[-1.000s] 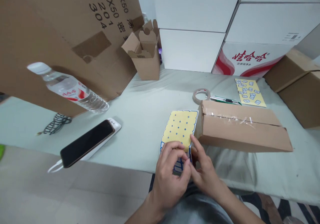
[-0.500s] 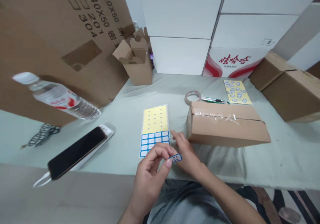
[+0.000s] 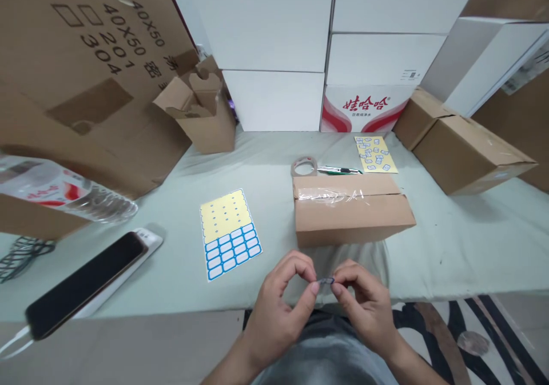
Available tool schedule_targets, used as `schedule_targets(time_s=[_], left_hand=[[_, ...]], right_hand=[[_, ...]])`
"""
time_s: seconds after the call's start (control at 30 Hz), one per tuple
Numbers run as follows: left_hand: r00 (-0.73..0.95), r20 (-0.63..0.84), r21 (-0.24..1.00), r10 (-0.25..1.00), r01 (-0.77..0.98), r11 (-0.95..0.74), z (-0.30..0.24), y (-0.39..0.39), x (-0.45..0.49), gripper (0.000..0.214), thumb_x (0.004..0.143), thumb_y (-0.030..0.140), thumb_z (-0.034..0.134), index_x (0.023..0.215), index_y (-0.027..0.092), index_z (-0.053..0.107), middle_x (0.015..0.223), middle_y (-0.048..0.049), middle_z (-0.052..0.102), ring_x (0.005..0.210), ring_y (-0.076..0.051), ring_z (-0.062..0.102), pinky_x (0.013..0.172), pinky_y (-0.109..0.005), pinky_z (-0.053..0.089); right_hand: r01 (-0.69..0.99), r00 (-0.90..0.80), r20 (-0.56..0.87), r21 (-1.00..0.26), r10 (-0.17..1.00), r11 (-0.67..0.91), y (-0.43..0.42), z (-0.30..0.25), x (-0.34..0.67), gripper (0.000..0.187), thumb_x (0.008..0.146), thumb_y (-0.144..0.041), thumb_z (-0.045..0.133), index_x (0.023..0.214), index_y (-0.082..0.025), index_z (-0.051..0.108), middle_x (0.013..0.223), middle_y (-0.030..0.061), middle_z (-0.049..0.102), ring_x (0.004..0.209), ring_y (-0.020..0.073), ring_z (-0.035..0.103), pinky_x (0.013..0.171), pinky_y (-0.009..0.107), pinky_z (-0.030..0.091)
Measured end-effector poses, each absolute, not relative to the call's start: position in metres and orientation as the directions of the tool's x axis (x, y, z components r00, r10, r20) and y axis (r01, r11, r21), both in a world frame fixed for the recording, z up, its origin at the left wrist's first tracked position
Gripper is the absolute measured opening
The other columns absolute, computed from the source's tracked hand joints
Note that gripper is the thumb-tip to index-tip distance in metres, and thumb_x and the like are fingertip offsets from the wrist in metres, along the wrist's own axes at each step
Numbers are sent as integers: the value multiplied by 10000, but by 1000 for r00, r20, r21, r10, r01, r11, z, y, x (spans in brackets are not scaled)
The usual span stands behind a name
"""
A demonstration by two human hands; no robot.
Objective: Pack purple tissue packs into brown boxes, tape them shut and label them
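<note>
My left hand [image 3: 278,310] and right hand [image 3: 366,305] pinched a small blue-bordered label [image 3: 326,281] between their fingertips, holding it up above the desk [image 3: 450,247].

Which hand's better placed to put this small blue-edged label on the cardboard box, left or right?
Probably your right hand: its fingertips pinch one end of the small blue-bordered label, and it sits directly below the taped cardboard box. Your left hand lies further left, below the box's corner.
</note>
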State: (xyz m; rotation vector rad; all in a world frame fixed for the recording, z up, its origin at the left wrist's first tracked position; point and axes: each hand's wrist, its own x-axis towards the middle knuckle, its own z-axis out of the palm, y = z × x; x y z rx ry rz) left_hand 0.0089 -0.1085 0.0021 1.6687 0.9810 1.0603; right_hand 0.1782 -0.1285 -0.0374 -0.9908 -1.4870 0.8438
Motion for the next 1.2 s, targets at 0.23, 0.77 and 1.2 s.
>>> schedule_targets(time_s=[0.23,0.77,1.2], left_hand=[[0,449,865,894,252,-434,-13,-65,5,73,941,280,538,959,230,588,1044,-53,571,1045,-190,549,927,-324,440],[326,511,806,795,139,-575,-40,-40,-14,982,604,801,667,1437,334,436,1269,-102,496,1151,-298,527,984,-471,467],[441,644,633,625,151,-759,54,-28,24,433,886,440,589,1276,252,612,1458,-107,460,1448,-336,261,1190,-582,173]], right_hand=[[232,328,539,-842,776,487,-126,-43,216,108,876,-134,592,839,-219,646,956,50,610,915,175,594,793,320,498],[-487,167,27,-867,986,106,-25,-24,270,190,621,-373,749,612,-252,603,1061,30,696,1112,263,599,982,435,463],[-484,88,-116,-873,989,-60,8,-8,266,170,625,-288,718,643,-212,567,776,78,718,886,311,685,813,529,525]])
